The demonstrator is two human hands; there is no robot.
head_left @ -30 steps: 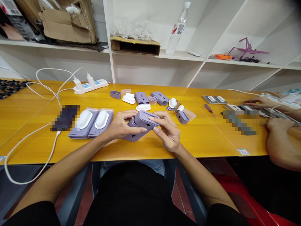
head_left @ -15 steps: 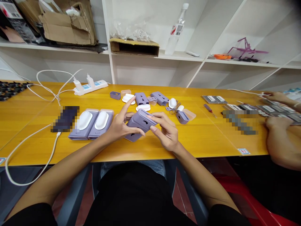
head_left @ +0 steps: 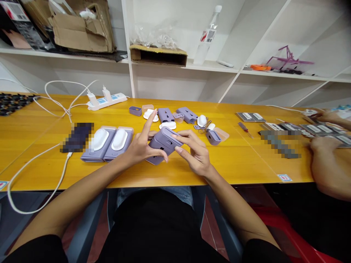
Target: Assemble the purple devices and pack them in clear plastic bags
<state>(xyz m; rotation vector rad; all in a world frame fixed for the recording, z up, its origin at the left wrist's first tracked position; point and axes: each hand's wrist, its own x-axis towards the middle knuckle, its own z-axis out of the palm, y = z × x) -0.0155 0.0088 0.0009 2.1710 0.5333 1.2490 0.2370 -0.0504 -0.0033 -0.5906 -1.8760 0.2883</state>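
From my end, the largest thing I see is the white shelf (head_left: 214, 66), its upper part cut off by the frame. Below it runs the yellow table (head_left: 233, 164), which leaves my view on both sides. At the right edge a co-worker's arm (head_left: 330, 166) rests on it, the body mostly out of frame; the fingers there are too blurred for me to read. The carton (head_left: 82, 36) on the shelf is cropped along its top.

My wearer's left hand (head_left: 136, 145) has thumb and forefinger spread wide; its other fingers pass behind the case (head_left: 167, 140), so I can't tell whether they grip. The right hand (head_left: 199, 153) pinches the case's right end between thumb and fingers. The case sits tilted between both hands, over the table's near half; the left hand covers part of it, and I can't see whether it touches the wood.

Just left of that hand, two cases (head_left: 109, 157) lie side by side under white pads (head_left: 119, 139). The phone (head_left: 79, 137) beside them is pixelated, as is a grey item (head_left: 279, 144) far to the right. Behind the hands, a tangle of wire (head_left: 203, 126) is hard to make out among loose parts (head_left: 189, 115). Smallest is the screwdriver (head_left: 242, 127).
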